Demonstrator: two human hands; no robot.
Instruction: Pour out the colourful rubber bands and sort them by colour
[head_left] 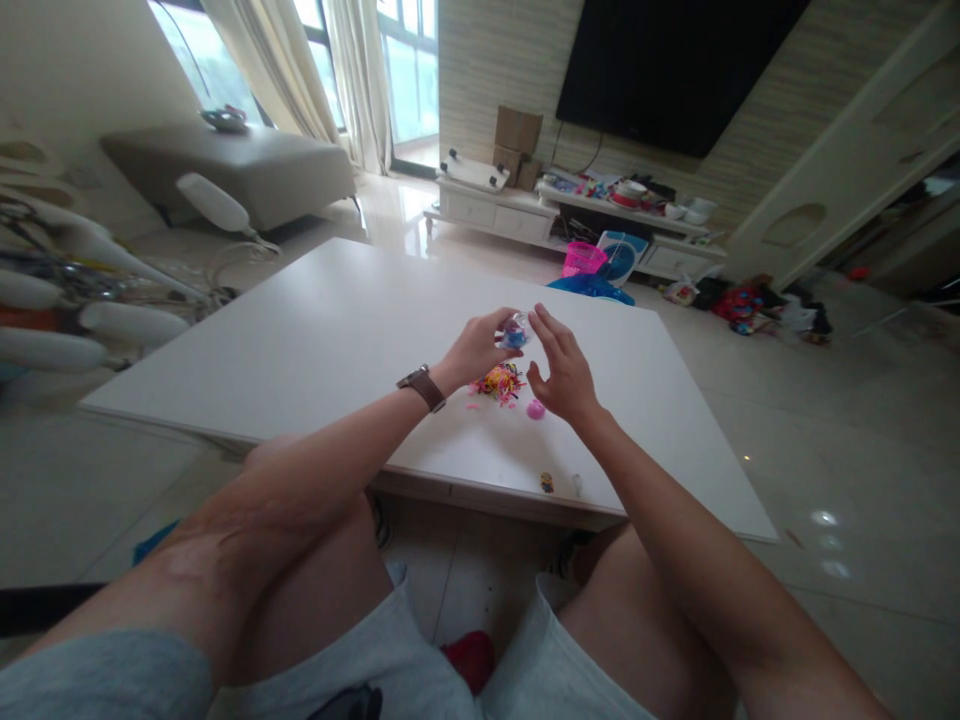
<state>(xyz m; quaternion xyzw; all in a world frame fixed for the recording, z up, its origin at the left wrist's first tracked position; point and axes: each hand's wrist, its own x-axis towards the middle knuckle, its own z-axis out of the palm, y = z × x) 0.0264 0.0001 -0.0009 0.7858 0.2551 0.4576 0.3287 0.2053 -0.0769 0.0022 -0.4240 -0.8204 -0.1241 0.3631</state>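
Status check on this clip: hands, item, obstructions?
Left hand grips small clear container. Right hand open beside it. Colourful small pieces, pink ball below on white table.

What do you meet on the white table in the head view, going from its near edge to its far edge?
Small dark and yellow object → pink ball → pile of colourful bands → small clear container held by the left hand, the right hand beside it.

A white worktop [315, 330] carries a heap of small colourful bands [501, 382], a pink ball [535, 408] beside it — two tiny bits [547, 483] near the front edge.
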